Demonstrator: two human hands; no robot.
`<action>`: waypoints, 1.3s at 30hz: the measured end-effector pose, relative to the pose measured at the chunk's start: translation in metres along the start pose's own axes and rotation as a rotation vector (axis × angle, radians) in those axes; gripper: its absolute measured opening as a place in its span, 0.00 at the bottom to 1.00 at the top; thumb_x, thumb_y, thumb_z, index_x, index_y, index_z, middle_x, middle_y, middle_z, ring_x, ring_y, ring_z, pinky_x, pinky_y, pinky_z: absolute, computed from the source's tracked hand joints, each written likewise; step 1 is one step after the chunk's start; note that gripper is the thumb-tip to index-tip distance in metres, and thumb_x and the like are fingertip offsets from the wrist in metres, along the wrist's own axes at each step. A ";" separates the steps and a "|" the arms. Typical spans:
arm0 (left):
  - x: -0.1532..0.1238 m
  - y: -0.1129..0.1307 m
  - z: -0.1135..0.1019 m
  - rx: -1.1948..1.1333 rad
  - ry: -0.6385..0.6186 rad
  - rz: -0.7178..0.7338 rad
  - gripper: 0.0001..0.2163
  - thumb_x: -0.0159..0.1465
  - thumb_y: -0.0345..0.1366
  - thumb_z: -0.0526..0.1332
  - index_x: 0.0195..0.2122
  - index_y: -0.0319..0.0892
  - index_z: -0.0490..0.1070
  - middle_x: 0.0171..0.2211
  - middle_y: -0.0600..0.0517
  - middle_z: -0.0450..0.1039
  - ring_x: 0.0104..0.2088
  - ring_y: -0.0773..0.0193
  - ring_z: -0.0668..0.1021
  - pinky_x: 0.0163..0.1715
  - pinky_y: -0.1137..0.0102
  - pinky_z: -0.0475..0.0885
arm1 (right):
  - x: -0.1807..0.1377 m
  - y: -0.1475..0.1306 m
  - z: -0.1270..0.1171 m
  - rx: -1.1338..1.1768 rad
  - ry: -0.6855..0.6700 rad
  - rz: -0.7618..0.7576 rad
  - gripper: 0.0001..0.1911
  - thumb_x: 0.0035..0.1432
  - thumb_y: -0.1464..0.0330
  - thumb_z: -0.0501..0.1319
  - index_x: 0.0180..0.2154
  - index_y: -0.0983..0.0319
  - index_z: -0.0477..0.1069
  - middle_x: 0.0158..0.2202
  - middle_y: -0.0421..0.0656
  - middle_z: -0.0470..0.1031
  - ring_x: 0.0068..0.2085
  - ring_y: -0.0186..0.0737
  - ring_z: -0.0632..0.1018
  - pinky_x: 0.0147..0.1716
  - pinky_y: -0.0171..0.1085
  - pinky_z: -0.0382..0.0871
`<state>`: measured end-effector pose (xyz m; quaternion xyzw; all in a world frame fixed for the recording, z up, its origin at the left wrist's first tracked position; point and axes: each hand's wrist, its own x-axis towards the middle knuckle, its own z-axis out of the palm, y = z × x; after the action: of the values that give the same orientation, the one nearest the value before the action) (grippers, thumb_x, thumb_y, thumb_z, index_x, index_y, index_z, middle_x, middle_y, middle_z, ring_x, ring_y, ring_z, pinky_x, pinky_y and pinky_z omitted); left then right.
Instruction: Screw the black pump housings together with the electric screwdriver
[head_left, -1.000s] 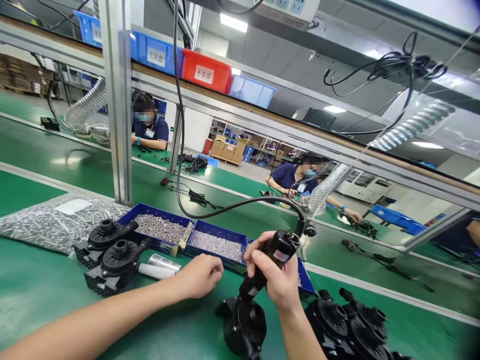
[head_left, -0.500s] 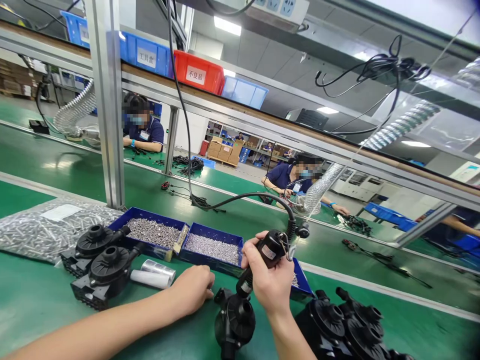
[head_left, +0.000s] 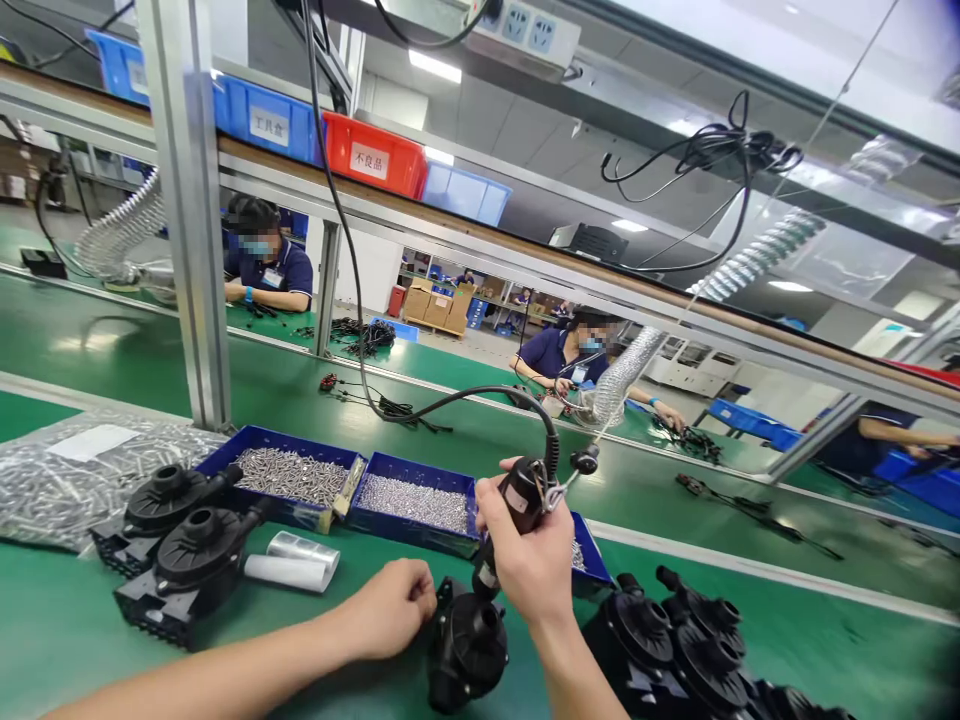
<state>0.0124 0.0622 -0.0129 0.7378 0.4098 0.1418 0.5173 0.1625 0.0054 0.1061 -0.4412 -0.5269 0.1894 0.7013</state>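
left hand drawn back against pump, grip fisted | right hand grip wrapped round screwdriver, tilted

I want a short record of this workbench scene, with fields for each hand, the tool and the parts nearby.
Left hand: fingers curled, beside the black pump
Right hand: grips the electric screwdriver, pointing down at the pump
Behind: two blue trays of screws
Left side: two other pumps, bag of screws
Surface: green bench
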 end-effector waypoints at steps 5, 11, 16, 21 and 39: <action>0.008 0.001 0.007 -0.335 -0.266 -0.298 0.02 0.54 0.30 0.58 0.27 0.42 0.66 0.23 0.53 0.69 0.16 0.66 0.69 0.12 0.74 0.56 | 0.005 -0.011 -0.001 0.019 0.040 0.081 0.22 0.63 0.53 0.74 0.44 0.61 0.71 0.29 0.40 0.76 0.27 0.39 0.77 0.29 0.37 0.76; 0.014 -0.006 0.001 -0.532 -0.425 -0.387 0.11 0.43 0.33 0.64 0.27 0.43 0.65 0.22 0.53 0.67 0.16 0.64 0.70 0.11 0.75 0.65 | 0.004 -0.011 0.000 0.033 0.046 0.099 0.23 0.61 0.53 0.75 0.44 0.61 0.72 0.28 0.40 0.76 0.27 0.39 0.78 0.30 0.36 0.77; 0.015 -0.006 -0.005 -0.600 -0.480 -0.381 0.11 0.42 0.30 0.63 0.29 0.42 0.67 0.22 0.52 0.68 0.17 0.63 0.72 0.12 0.73 0.72 | 0.009 -0.002 -0.011 0.068 -0.035 0.075 0.19 0.66 0.55 0.73 0.44 0.61 0.72 0.30 0.41 0.77 0.29 0.40 0.79 0.31 0.37 0.78; 0.008 0.000 -0.017 -0.495 -0.486 -0.271 0.11 0.44 0.32 0.69 0.28 0.40 0.71 0.24 0.50 0.70 0.20 0.60 0.76 0.14 0.71 0.76 | 0.017 0.004 -0.024 0.104 -0.203 -0.045 0.11 0.68 0.61 0.71 0.40 0.61 0.76 0.36 0.45 0.79 0.36 0.44 0.81 0.37 0.40 0.81; -0.013 0.021 0.005 -0.606 -0.228 -0.374 0.30 0.23 0.48 0.82 0.23 0.39 0.71 0.23 0.40 0.77 0.21 0.59 0.79 0.16 0.71 0.80 | 0.011 0.011 -0.023 0.285 -0.124 0.036 0.07 0.55 0.72 0.66 0.36 0.60 0.70 0.22 0.36 0.71 0.20 0.36 0.71 0.23 0.34 0.69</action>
<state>0.0170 0.0467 0.0060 0.4747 0.4167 0.0765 0.7715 0.1900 0.0093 0.1025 -0.3342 -0.5291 0.3017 0.7193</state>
